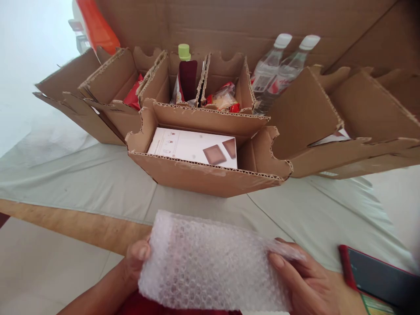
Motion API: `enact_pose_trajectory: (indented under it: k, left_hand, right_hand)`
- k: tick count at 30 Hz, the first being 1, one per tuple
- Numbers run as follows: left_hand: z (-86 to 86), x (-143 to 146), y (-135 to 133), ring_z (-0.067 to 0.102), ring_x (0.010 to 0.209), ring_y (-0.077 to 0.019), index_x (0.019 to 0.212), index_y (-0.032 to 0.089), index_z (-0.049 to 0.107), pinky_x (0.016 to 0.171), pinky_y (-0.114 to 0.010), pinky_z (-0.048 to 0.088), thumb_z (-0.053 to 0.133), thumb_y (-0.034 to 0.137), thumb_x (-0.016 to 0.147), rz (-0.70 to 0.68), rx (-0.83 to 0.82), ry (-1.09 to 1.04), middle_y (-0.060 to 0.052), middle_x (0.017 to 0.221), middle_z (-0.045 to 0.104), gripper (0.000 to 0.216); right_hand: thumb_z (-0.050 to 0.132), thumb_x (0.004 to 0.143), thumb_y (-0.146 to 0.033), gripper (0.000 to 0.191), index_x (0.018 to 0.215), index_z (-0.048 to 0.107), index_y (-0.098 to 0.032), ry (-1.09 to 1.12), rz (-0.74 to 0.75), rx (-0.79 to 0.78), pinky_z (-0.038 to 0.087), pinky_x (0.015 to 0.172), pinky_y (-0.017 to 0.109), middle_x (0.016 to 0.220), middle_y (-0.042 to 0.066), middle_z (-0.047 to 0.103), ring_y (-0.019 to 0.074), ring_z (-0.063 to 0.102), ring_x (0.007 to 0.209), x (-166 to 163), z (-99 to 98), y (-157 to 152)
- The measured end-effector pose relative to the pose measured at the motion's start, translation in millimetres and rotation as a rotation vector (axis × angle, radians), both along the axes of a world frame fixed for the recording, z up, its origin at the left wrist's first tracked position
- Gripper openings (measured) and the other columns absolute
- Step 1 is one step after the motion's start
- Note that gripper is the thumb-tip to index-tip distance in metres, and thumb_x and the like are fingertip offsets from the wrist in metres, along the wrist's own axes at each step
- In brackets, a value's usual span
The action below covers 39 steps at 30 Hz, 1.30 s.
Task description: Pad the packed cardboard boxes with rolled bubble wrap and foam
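A piece of clear bubble wrap (210,262) is stretched between my two hands, low in the head view in front of the cardboard boxes. At its left edge my left hand (136,258) grips it, the thumb showing beside the wrap and the other fingers hidden behind. My right hand (305,278) pinches the right end, thumb in front. Beyond the wrap, a small open cardboard box (210,179) stands on the cloth, apart from both hands. Inside it lies a white printed carton (187,146) with brown squares pictured on it.
Cardboard compartments (95,78) line the back, holding red packets, a snack pack (225,97) and clear bottles (271,61). A pale green cloth (108,175) covers the table. At the right lies a phone (383,275) with a red case. An orange object (98,26) stands back left.
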<state>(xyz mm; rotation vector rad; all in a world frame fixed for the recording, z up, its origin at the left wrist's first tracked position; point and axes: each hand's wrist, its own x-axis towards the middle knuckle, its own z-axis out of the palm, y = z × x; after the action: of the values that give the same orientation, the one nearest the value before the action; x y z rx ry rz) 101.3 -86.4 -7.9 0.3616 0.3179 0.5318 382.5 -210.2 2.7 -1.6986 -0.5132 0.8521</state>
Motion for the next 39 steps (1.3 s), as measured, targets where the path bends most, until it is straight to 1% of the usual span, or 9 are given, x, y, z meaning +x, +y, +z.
enact_pose_trajectory:
  k: [8, 13, 16, 20, 24, 29, 32, 35, 39]
  left_hand:
    - [-0.8, -22.8, 8.5, 0.072, 0.080, -0.0178, 0.112, 0.026, 0.067, 0.074, -0.028, 0.059, 0.082, 0.044, 0.073, 0.062, 0.025, 0.031, 0.000, 0.093, 0.072, 0.046]
    - [5.0, -27.8, 22.8, 0.060, 0.076, -0.0168, 0.083, 0.022, 0.055, 0.070, -0.029, 0.053, 0.082, 0.040, 0.069, 0.064, 0.181, 0.033, 0.001, 0.077, 0.054, 0.035]
    - [15.0, -38.5, 37.1, 0.054, 0.067, -0.0128, 0.097, 0.024, 0.058, 0.062, -0.024, 0.047, 0.081, 0.043, 0.075, -0.007, 0.328, 0.172, 0.003, 0.075, 0.051, 0.038]
    - [39.1, -54.7, 56.1, 0.059, 0.077, -0.0175, 0.126, 0.028, 0.058, 0.065, -0.028, 0.050, 0.078, 0.042, 0.084, -0.008, 0.808, 0.426, -0.002, 0.088, 0.058, 0.048]
    - [62.1, -63.9, 66.1, 0.060, 0.103, -0.0237, 0.113, 0.027, 0.065, 0.093, -0.042, 0.052, 0.058, 0.009, 0.091, 0.131, 1.545, 0.703, -0.005, 0.095, 0.059, 0.030]
    - [52.3, -83.5, 61.4, 0.048, 0.137, -0.0291, 0.104, 0.027, 0.068, 0.114, -0.050, 0.041, 0.054, 0.004, 0.086, -0.004, 1.970, 1.064, -0.007, 0.124, 0.063, 0.033]
    - [39.8, -98.7, 54.8, 0.050, 0.137, -0.0297, 0.116, 0.028, 0.068, 0.117, -0.051, 0.040, 0.058, 0.014, 0.086, -0.169, 2.011, 1.141, -0.006, 0.129, 0.064, 0.035]
    - [32.8, -104.3, 51.5, 0.065, 0.116, -0.0249, 0.115, 0.026, 0.067, 0.093, -0.035, 0.057, 0.055, 0.027, 0.093, -0.062, 1.854, 1.304, -0.006, 0.121, 0.069, 0.026]
    - [23.6, -86.0, 52.4, 0.068, 0.072, -0.0191, 0.101, 0.024, 0.067, 0.063, -0.029, 0.053, 0.056, 0.052, 0.095, 0.089, 1.697, 1.601, -0.004, 0.097, 0.071, 0.032]
  right_hand:
    - [0.082, 0.079, -0.041, 0.018, 0.078, 0.077, -0.024, -0.127, 0.107, 0.141, 0.050, 0.052, 0.027, 0.076, 0.007, 0.070, 0.0209, 0.065, 0.068, 8.5, 6.7, 2.6]
    - [0.084, 0.079, -0.039, 0.014, 0.080, 0.078, -0.026, -0.181, 0.055, 0.243, 0.054, 0.061, 0.026, 0.086, 0.007, 0.072, 0.0215, 0.069, 0.083, 9.9, 10.9, 3.7]
    - [0.080, 0.084, -0.034, 0.007, 0.085, 0.078, -0.027, -0.210, 0.086, 0.337, 0.057, 0.069, 0.027, 0.088, 0.005, 0.071, 0.0194, 0.069, 0.084, 16.4, 10.9, 3.2]
    - [0.076, 0.087, -0.026, 0.004, 0.090, 0.078, -0.028, -0.307, 0.186, 0.476, 0.060, 0.077, 0.031, 0.090, 0.004, 0.070, 0.0200, 0.070, 0.086, 26.6, 18.5, 1.6]
    - [0.074, 0.088, -0.025, 0.004, 0.085, 0.076, -0.027, -0.458, 0.163, 0.521, 0.054, 0.102, 0.042, 0.109, 0.005, 0.072, 0.0271, 0.069, 0.112, 36.2, 21.7, -0.7]
    - [0.053, 0.095, -0.019, 0.025, 0.093, 0.076, -0.029, -0.907, 0.302, 0.236, 0.047, 0.112, 0.047, 0.139, 0.003, 0.064, 0.0276, 0.057, 0.134, 57.1, -2.5, -12.0]
    - [0.044, 0.098, -0.022, 0.035, 0.106, 0.077, -0.030, -1.069, 0.420, 0.015, 0.049, 0.110, 0.046, 0.145, 0.002, 0.060, 0.0265, 0.058, 0.134, 71.4, -13.6, -27.0]
    - [0.049, 0.100, -0.031, 0.029, 0.112, 0.075, -0.028, -1.084, 0.340, -0.079, 0.053, 0.103, 0.040, 0.138, 0.004, 0.066, 0.0247, 0.066, 0.123, 80.5, -8.6, -36.3]
    - [0.052, 0.100, -0.049, 0.034, 0.109, 0.075, -0.024, -1.080, 0.206, -0.118, 0.058, 0.081, 0.037, 0.122, 0.009, 0.073, 0.0266, 0.070, 0.109, 84.1, -0.1, -18.8]
